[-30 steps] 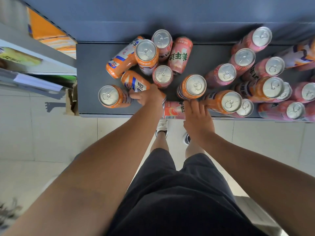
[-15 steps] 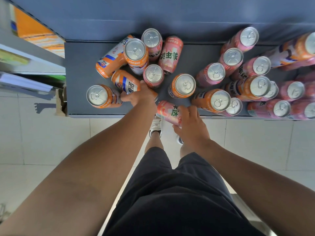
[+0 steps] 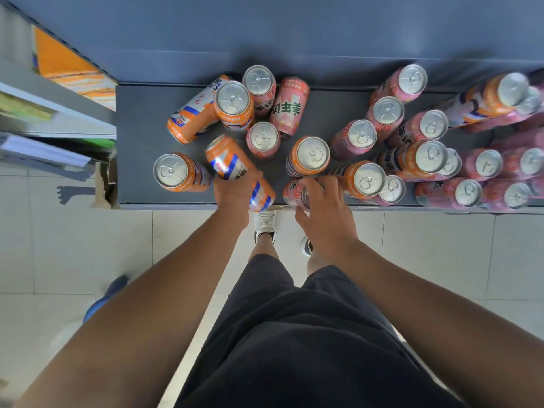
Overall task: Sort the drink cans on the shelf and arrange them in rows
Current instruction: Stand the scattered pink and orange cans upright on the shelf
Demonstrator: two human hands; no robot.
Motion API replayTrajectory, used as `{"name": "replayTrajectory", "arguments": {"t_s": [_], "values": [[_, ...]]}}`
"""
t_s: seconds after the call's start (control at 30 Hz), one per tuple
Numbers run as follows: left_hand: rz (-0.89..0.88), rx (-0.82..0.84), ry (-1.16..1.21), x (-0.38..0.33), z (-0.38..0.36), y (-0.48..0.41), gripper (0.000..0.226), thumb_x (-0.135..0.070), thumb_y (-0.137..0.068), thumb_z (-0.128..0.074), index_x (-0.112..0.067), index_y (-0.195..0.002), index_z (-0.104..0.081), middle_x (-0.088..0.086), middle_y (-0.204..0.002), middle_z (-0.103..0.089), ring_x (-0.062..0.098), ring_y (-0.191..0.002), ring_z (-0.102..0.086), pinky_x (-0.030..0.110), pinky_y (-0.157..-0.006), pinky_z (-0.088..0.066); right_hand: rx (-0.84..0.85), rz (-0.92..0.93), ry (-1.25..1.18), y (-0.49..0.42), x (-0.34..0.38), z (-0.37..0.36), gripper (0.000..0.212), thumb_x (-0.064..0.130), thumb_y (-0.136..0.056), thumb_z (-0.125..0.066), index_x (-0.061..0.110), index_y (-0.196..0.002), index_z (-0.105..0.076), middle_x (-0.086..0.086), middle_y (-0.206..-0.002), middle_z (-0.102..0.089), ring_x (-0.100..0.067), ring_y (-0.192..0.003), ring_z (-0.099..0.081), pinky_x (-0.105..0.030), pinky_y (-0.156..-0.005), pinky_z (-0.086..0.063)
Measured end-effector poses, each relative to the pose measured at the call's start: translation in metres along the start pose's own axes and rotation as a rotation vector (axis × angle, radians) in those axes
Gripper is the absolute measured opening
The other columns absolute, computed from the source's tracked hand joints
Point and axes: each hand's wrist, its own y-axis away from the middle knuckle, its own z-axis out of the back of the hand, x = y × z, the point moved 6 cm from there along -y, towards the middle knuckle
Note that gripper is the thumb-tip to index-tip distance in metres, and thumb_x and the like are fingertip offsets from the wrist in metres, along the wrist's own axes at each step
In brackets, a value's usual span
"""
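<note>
Orange and pink drink cans are scattered over a dark grey shelf point(image 3: 141, 136). My left hand point(image 3: 234, 192) grips an orange can point(image 3: 228, 160) that lies tilted near the shelf's front edge. My right hand point(image 3: 322, 201) is closed around a pink can point(image 3: 294, 191) at the front edge, now nearly upright. An upright orange can point(image 3: 172, 172) stands at the front left. Behind it lie an orange can on its side point(image 3: 191, 116) and a pink can on its side point(image 3: 290, 107). Several upright pink cans point(image 3: 385, 113) and orange cans point(image 3: 368, 179) crowd the right half.
A blue-grey back panel point(image 3: 294, 33) rises behind the shelf. A neighbouring rack with papers and packages point(image 3: 44, 113) stands to the left. A torn cardboard box point(image 3: 106, 184) sits by the shelf's left end. My legs and shoes stand on the tiled floor point(image 3: 59, 245) below.
My right hand has raised the pink can from lying flat to nearly upright at the front edge. My left hand has lifted and turned the lying orange can.
</note>
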Motion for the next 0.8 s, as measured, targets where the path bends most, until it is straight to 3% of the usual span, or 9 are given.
{"name": "replayTrajectory", "arguments": {"t_s": [0.1, 0.27, 0.43, 0.53, 0.7, 0.8], "values": [[-0.290, 0.099, -0.088, -0.003, 0.002, 0.009, 0.075, -0.004, -0.063, -0.086, -0.027, -0.118, -0.041, 0.007, -0.114, -0.060, 0.016, -0.095, -0.063, 0.031, -0.085, -0.057, -0.018, 0.040, 0.045, 0.000, 0.006, 0.000, 0.061, 0.018, -0.074, -0.085, 0.016, -0.126, -0.053, -0.014, -0.120, -0.053, -0.033, -0.109, -0.057, -0.042, -0.074, -0.060], [-0.630, 0.169, -0.349, -0.008, 0.000, 0.023, 0.077, -0.017, -0.052, -0.084, -0.036, -0.113, -0.042, 0.007, -0.118, -0.054, 0.023, -0.106, -0.059, 0.047, -0.091, -0.053, 0.042, 0.017, 0.075, -0.002, 0.004, -0.004, 0.061, 0.018, -0.079, -0.081, 0.018, -0.130, -0.049, -0.013, -0.128, -0.049, -0.033, -0.115, -0.056, -0.045, -0.080, -0.059], [-0.707, 0.242, -0.487, -0.008, 0.001, 0.024, 0.074, -0.020, -0.057, -0.084, -0.027, -0.117, -0.042, 0.004, -0.114, -0.056, 0.022, -0.103, -0.060, 0.043, -0.086, -0.055, 0.054, 0.014, 0.097, -0.002, 0.005, -0.001, 0.054, 0.023, -0.084, -0.078, 0.017, -0.130, -0.050, -0.012, -0.131, -0.049, -0.032, -0.115, -0.058, -0.041, -0.078, -0.059], [-0.678, 0.265, -0.462, -0.011, 0.009, 0.024, 0.075, -0.014, -0.060, -0.085, -0.038, -0.115, -0.041, 0.001, -0.113, -0.058, 0.019, -0.104, -0.061, 0.038, -0.088, -0.056, 0.044, 0.013, 0.088, -0.002, 0.009, 0.002, 0.049, 0.023, -0.085, -0.076, 0.016, -0.127, -0.053, -0.013, -0.131, -0.051, -0.032, -0.112, -0.060, -0.039, -0.076, -0.059], [-0.721, 0.305, -0.494, -0.019, 0.022, 0.036, 0.071, -0.004, -0.068, -0.086, -0.038, -0.113, -0.044, -0.014, -0.108, -0.057, 0.003, -0.103, -0.058, 0.010, -0.082, -0.047, 0.016, 0.037, -0.015, 0.002, 0.012, 0.016, 0.040, 0.022, -0.086, -0.072, 0.018, -0.122, -0.054, -0.007, -0.130, -0.053, -0.028, -0.110, -0.059, -0.038, -0.074, -0.058], [-0.756, 0.313, -0.531, -0.026, 0.023, 0.049, 0.071, -0.008, -0.072, -0.085, -0.035, -0.122, -0.042, -0.011, -0.116, -0.053, 0.005, -0.106, -0.054, 0.005, -0.084, -0.042, -0.106, 0.129, -0.009, 0.004, 0.024, 0.037, 0.032, 0.018, -0.082, -0.075, 0.015, -0.112, -0.063, -0.009, -0.121, -0.060, -0.032, -0.097, -0.065, -0.037, -0.064, -0.058]]}}
